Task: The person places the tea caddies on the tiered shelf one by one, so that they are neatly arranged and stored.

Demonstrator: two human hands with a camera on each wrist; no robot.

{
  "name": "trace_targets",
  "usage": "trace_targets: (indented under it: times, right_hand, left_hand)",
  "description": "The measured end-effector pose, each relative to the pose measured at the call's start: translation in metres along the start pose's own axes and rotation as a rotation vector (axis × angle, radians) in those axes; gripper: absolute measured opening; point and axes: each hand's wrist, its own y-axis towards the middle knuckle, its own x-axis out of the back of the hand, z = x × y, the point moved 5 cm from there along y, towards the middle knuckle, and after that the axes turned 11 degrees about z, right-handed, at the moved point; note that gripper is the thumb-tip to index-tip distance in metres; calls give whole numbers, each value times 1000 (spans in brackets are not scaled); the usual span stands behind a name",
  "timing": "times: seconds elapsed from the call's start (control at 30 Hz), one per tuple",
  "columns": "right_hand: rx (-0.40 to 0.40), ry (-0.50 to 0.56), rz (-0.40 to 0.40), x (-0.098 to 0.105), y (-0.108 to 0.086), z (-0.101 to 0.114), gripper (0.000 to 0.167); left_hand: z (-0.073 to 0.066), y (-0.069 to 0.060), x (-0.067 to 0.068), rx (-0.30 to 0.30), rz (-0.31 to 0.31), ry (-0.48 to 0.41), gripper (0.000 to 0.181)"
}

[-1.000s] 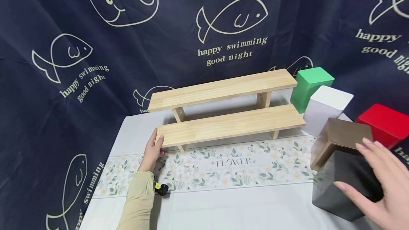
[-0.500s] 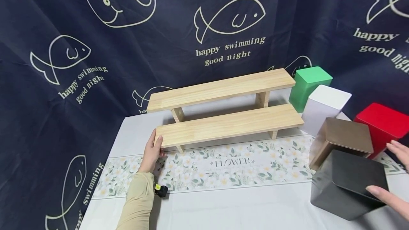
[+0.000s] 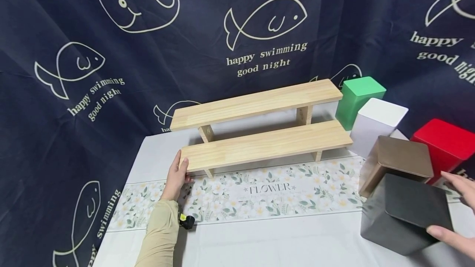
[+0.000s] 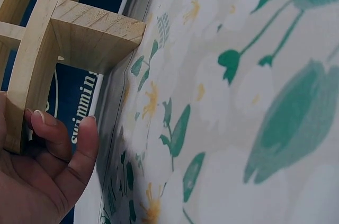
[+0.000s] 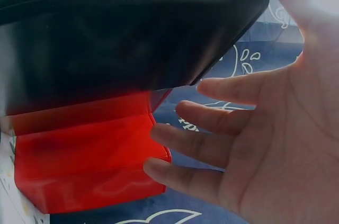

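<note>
The left hand point(image 3: 174, 179) grips the lower board point(image 3: 267, 145), at its left end, of a two-tier wooden shelf point(image 3: 256, 105) standing at the far edge of a flowered strip point(image 3: 267, 203); the right hand point(image 5: 288, 144), unclenched with fingers point(image 5: 196, 144) spread, is just beside a black box point(image 3: 408, 213), near a red box point(image 3: 445, 139).

Pale wooden shelves point(image 3: 265, 145) stand left of a black box point(image 3: 412, 205).

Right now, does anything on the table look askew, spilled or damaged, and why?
Nothing stands out: the pale wooden two-tier shelf stands upright, the white floral strip lies flat, and the glossy black box shows no visible damage.
</note>
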Motion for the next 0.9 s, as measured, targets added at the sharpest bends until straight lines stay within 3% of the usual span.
trace_targets:
  times: [0.23, 0.43, 0.57, 0.9]
  right_hand:
    - [-19, 41, -1, -7, 1, -5, 133]
    - [-27, 16, 4, -8, 1, 6, 129]
    - [-2, 62, -29, -8, 2, 10, 126]
    - [33, 188, 6, -14, 1, 4, 127]
  left_hand:
    - [1, 0, 0, -1, -5, 0, 63]
    - [1, 0, 0, -8, 0, -34, 64]
    - [0, 0, 0, -13, -1, -55, 64]
    - [-3, -3, -1, 20, 14, -83, 63]
